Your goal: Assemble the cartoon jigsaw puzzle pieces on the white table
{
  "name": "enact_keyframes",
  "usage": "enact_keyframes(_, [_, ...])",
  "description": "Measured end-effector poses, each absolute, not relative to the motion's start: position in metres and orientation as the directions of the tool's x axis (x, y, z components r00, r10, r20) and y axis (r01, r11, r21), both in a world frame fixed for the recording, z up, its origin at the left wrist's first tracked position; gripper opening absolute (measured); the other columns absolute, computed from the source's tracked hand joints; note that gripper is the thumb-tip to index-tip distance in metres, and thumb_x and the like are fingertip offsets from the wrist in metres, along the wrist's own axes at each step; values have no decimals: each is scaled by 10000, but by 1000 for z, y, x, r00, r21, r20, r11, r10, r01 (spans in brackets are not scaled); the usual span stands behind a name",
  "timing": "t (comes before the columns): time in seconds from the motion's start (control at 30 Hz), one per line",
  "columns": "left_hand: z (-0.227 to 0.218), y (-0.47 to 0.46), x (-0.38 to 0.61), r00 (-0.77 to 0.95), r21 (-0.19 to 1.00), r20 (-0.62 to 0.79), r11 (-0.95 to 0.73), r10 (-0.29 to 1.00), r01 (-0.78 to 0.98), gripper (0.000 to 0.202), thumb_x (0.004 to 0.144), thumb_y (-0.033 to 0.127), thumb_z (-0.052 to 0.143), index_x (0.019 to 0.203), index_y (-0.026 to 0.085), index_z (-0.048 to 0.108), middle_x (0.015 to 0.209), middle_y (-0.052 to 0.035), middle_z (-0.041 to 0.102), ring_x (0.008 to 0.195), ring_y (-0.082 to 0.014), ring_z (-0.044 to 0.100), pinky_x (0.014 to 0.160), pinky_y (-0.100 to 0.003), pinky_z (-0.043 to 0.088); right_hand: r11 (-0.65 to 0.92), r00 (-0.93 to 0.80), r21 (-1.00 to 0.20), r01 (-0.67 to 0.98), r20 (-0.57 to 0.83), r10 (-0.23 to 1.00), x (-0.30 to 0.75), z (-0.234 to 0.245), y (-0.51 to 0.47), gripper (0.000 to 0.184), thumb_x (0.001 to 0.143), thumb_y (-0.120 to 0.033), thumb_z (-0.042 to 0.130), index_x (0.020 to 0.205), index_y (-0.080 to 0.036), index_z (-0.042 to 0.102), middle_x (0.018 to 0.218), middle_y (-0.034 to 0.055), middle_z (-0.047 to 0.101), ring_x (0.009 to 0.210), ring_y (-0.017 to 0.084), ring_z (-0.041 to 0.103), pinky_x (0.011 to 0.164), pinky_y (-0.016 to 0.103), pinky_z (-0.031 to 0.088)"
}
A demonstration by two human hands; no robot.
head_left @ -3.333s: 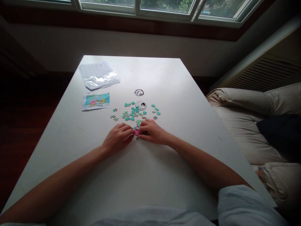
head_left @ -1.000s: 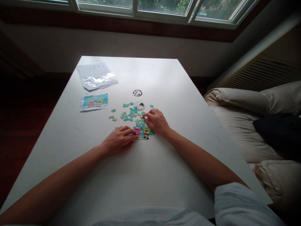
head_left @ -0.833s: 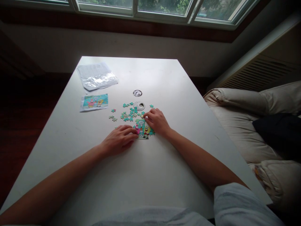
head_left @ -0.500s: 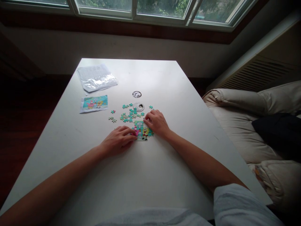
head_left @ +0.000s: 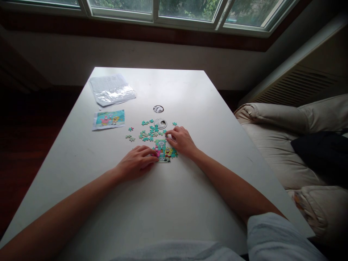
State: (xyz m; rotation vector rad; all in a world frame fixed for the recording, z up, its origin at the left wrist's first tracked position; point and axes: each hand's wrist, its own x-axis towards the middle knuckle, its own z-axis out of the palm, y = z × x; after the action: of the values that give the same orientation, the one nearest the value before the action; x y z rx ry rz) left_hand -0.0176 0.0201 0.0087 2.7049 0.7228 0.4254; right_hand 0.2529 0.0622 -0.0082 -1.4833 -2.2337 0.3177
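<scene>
A small joined patch of cartoon jigsaw (head_left: 164, 151) lies on the white table (head_left: 168, 203) between my hands. My left hand (head_left: 137, 162) rests flat beside its left edge, fingers stretched and touching it. My right hand (head_left: 181, 140) sits at the patch's upper right corner, fingertips curled down as if pinching a piece I cannot make out. Several loose teal pieces (head_left: 148, 133) are scattered just beyond the patch.
A printed reference picture (head_left: 108, 119) lies to the left, with a clear plastic bag over paper (head_left: 111, 90) behind it. Two round cable holes (head_left: 160, 123) are in the table's middle. A beige sofa (head_left: 293, 145) stands close on the right.
My right hand has moved from over the joined patch to its upper right corner, uncovering the picture. The left hand stays at the left edge. The view has tilted slightly.
</scene>
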Motion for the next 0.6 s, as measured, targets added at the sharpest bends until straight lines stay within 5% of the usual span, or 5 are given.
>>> enact_keyframes(0.6, [4, 23, -20, 780, 299, 288, -826, 556, 479, 342, 957, 219, 521, 1283, 275, 612, 1392, -63, 598, 1305, -250, 499, 1071, -452, 447, 349, -194, -729, 589, 292, 937, 246, 6, 55, 37, 865, -251, 635, 866, -220, 655, 837, -1, 699, 794, 167, 619, 813, 322, 449])
